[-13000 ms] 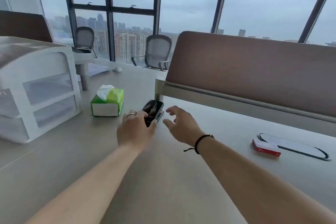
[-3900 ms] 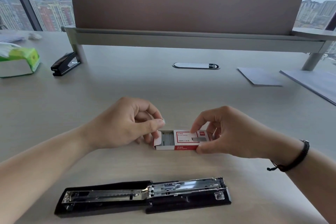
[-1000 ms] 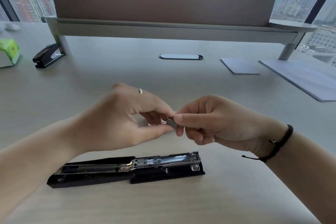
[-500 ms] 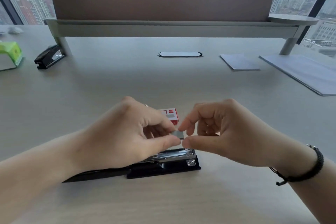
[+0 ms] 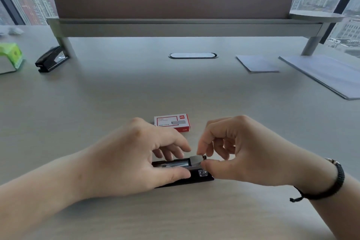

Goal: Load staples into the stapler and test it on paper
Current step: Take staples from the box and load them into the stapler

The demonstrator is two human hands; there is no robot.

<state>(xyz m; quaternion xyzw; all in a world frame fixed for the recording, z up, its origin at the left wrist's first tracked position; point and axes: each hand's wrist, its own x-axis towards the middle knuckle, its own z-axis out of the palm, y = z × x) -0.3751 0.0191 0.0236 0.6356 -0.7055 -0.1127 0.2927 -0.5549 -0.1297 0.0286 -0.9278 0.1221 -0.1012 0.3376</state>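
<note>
Student: Staplers, counted?
Tutor: Two: open stapler [image 5: 194, 179] near tabletop's [image 5: 175, 87] front edge, half hidden by gripping left hand [image 5: 124, 158]; spare stapler [image 5: 51, 59] far left. Right hand [image 5: 247, 152] pinches one staple strip [image 5: 195, 160] over the open one. One staple box [image 5: 171, 122].

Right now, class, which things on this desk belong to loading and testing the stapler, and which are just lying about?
For the job: stapler, held by the left hand; staples, pinched by the right hand; staple box; paper.
Lying about: second stapler; tissue box; cable port.
</note>
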